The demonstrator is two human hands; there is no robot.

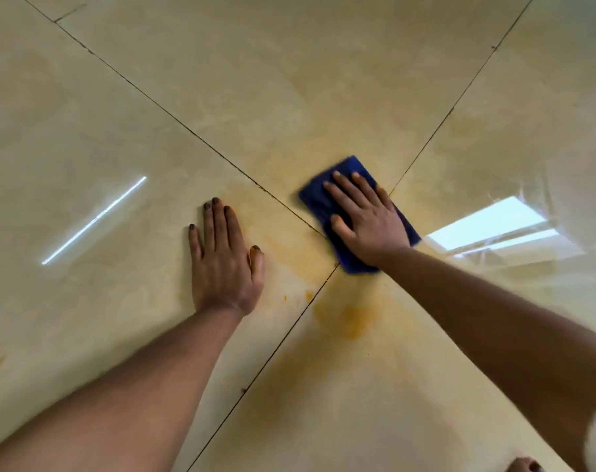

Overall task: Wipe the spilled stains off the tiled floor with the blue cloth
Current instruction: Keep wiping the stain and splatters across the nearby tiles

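Blue cloth (327,202) lies flat beneath the pressing right hand (364,219).

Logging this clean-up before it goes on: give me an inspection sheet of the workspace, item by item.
Surface: glossy beige tiled floor, dark grout lines crossing near the cloth.
Job's things: folded blue cloth flat on the floor at the grout crossing; orange stain smeared on the tile nearest the camera, fainter haze around the cloth, small orange specks beside the grout.
Clutter: nothing seen.
Grips: right hand flat, fingers straight, pressing the cloth; left hand flat on bare tile, holding nothing.
Cables: nothing seen.
Surroundings: window reflection at right, light streak reflection at left.
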